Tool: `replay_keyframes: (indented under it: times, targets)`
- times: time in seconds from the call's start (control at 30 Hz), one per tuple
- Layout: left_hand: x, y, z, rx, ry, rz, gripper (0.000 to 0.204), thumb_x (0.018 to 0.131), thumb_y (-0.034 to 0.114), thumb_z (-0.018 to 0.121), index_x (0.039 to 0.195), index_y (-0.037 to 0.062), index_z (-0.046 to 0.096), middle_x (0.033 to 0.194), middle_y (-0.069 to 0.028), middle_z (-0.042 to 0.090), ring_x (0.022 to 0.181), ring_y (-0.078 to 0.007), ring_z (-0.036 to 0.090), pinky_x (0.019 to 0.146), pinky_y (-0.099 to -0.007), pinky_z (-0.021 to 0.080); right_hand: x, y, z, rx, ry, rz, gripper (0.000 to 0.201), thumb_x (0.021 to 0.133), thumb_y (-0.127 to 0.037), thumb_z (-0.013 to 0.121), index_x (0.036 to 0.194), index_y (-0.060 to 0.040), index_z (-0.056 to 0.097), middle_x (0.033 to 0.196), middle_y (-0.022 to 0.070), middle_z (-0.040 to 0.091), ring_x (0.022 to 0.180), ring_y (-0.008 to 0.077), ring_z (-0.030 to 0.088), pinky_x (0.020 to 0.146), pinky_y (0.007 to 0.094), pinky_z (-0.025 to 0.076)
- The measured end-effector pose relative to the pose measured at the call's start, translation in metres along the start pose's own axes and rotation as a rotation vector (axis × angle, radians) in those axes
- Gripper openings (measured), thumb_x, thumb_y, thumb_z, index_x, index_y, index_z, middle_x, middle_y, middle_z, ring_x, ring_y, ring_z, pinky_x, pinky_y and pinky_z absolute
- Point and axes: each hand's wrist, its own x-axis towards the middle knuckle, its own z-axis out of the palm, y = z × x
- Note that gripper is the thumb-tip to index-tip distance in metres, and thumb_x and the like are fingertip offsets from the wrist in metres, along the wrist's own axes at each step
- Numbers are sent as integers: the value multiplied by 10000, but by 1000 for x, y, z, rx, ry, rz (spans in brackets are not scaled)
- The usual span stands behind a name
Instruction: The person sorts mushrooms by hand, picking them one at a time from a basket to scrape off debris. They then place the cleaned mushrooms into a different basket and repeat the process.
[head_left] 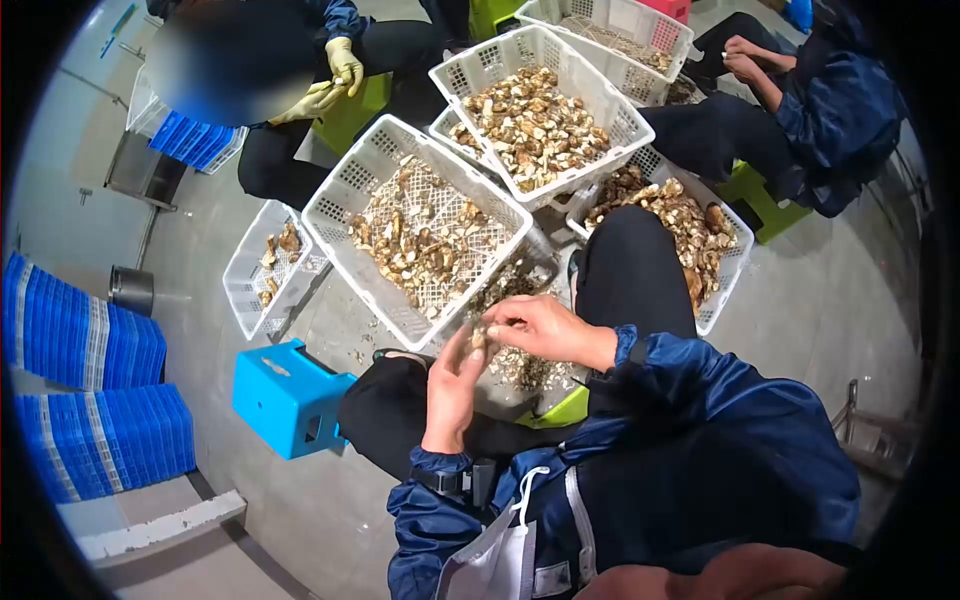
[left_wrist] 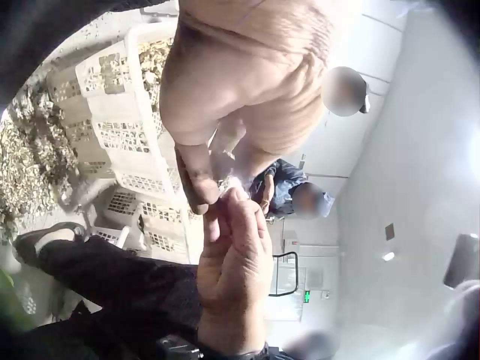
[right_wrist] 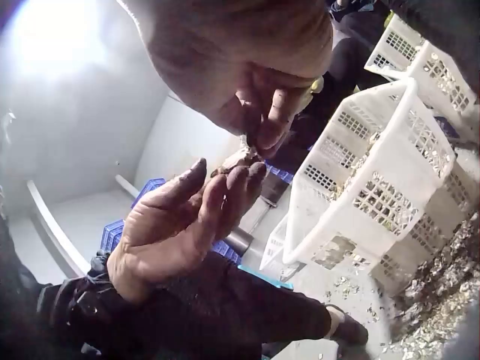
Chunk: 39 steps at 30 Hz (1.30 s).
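My left hand (head_left: 455, 388) holds a small pale-brown mushroom (right_wrist: 238, 159) between thumb and fingers, just past the front corner of the nearest white crate. My right hand (head_left: 548, 330) comes in from the right, and its thumb and forefinger pinch the mushroom's end. The fingertips of both hands look dark and soiled in the right wrist view. In the left wrist view the large left hand covers part of the mushroom, with the right hand's pinched fingertips (left_wrist: 236, 196) close against it. Below the hands lies a heap of pale trimmings (head_left: 525, 368).
The nearest white crate (head_left: 335, 195) holds scattered mushrooms; a fuller crate (head_left: 630, 125) stands behind it, and another (head_left: 742, 262) sits right of my knee. A blue stool (head_left: 275, 400) is at left. Two other people sit across, hands (head_left: 343, 65) in gloves on one.
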Motion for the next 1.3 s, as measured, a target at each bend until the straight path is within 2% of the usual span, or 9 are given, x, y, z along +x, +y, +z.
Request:
replay_keyframes:
  times: [0.1, 0.2, 0.33, 0.5, 0.63, 0.77, 1.1, 1.23, 1.3]
  targets:
    - [2, -8, -5, 208, 47, 77, 515, 958, -8, 658, 1439, -69, 484, 1343, -147, 611, 1189, -181, 606, 1020, -304, 491, -1, 0, 0, -69, -37, -180, 247, 939, -247, 681, 969, -2, 682, 1046, 192, 710, 864, 333, 700, 752, 391, 549]
    - [-1, -11, -7, 210, 49, 62, 511, 929, -12, 700, 1405, -78, 525, 1291, -124, 647, 1148, -167, 624, 1004, -294, 498, 2, -16, -8, -14, -99, 288, 240, 937, -245, 681, 957, -5, 679, 1059, 184, 714, 886, 340, 703, 771, 402, 552]
    - [-3, -4, -4, 268, 57, 90, 525, 922, -5, 716, 1407, -71, 528, 1282, -115, 651, 1130, -156, 625, 978, -285, 507, -1, -5, -5, -63, -84, -59, 256, 941, -238, 668, 1040, -4, 695, 910, 193, 700, 852, 333, 701, 741, 405, 542]
    - [-6, -2, -5, 203, 33, 57, 492, 940, 39, 706, 1391, -74, 542, 1290, -125, 641, 1109, -158, 625, 951, -293, 511, 1, -16, -9, 1, -69, 270, 226, 938, -254, 660, 1012, -45, 703, 834, 158, 690, 762, 314, 693, 696, 399, 529]
    - [-12, 8, -6, 236, 19, 4, 422, 968, 39, 647, 1367, -67, 561, 1215, -102, 658, 996, -130, 638, 865, -273, 528, -1, 12, 11, -95, 52, -158, 230, 923, -267, 667, 926, -37, 662, 790, 180, 662, 714, 368, 659, 656, 448, 515]
    - [-5, 0, -7, -23, 45, -82, 412, 989, 38, 619, 1372, -87, 530, 1128, -103, 654, 889, -133, 640, 784, -270, 545, 2, 9, 0, -111, -85, 109, 253, 949, -286, 652, 991, -37, 672, 800, 170, 667, 716, 301, 666, 645, 420, 501]
    - [-3, -7, -7, -27, 40, -43, 455, 1018, 13, 556, 1443, -81, 425, 1286, -158, 604, 1074, -199, 655, 953, -307, 553, -4, 6, 1, -37, -145, 126, 257, 952, -269, 646, 973, -13, 656, 766, 171, 653, 676, 333, 636, 629, 414, 488]
    - [-7, -6, -9, 155, 11, 113, 520, 964, 1, 618, 1441, -79, 425, 1269, -171, 626, 1110, -204, 637, 956, -326, 523, -4, 23, 14, -106, -53, -155, 285, 966, -288, 634, 990, -4, 654, 777, 170, 662, 692, 366, 646, 648, 446, 500]
    - [-4, -10, -12, 107, 28, 71, 615, 919, -39, 656, 1474, -57, 391, 1292, -186, 614, 1130, -212, 634, 953, -324, 525, -6, -2, 1, -7, -85, 61, 266, 936, -276, 654, 921, -11, 638, 756, 199, 637, 717, 417, 630, 646, 487, 476]
